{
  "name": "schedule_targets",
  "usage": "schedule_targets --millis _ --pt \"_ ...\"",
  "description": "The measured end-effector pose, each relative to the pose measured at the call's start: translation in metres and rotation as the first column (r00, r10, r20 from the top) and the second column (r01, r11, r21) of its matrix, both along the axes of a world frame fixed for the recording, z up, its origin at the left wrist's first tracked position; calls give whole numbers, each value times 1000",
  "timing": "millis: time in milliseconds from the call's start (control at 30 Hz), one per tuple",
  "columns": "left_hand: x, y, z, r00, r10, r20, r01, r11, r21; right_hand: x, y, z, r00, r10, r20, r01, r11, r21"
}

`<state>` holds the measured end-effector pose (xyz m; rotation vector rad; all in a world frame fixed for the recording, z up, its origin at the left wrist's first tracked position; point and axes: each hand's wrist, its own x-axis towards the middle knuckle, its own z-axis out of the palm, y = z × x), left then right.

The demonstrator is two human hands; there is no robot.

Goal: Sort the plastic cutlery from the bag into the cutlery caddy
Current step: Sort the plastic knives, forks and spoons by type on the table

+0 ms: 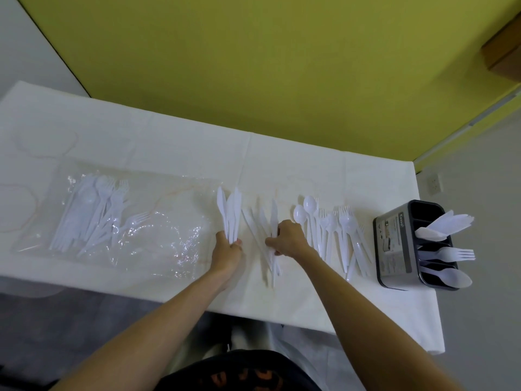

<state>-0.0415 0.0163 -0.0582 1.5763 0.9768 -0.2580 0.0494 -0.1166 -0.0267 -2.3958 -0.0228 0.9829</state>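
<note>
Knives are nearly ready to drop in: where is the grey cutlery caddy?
In the head view, the grey cutlery caddy stands at the table's right end, just right of the loose white spoons and forks.

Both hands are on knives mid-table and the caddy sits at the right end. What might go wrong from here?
1. The left hand pinches its fanned knives only at the handle ends; one may slip out.
2. The right hand grips one knife in a crossed pile; lifting could drag the others.
3. The caddy stands near the table's right edge with cutlery leaning outward; a nudge might tip it.
</note>
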Motion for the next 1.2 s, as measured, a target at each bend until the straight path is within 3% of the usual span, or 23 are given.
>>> schedule_targets --millis 367,700,800,867,1000,1100,1200 --pt "-5 14 -4 999 38 2 -38 999 -3 -15 27 -13 993 69 96 -52 984 -171" --pt "-4 19 -2 1000 24 12 -23 998 -54 -17 29 -16 986 130 102 -109 976 -188" --pt "-4 19 1 998 18 52 -14 996 -84 -11 20 -10 997 50 61 -45 996 -79" --pt "-2 19 5 995 -14 94 23 995 -102 -7 9 -4 995 -101 -10 102 991 85" --pt "7 15 17 981 -112 158 125 990 -71 0 -17 13 917 -377 -132 400 862 312" --pt "17 13 20 979 -105 173 120 990 -80 3 -33 33 897 -412 -163 441 794 418" --pt "36 -3 30 969 -129 211 150 985 -84 10 -66 70 878 -469 -97 444 721 532"
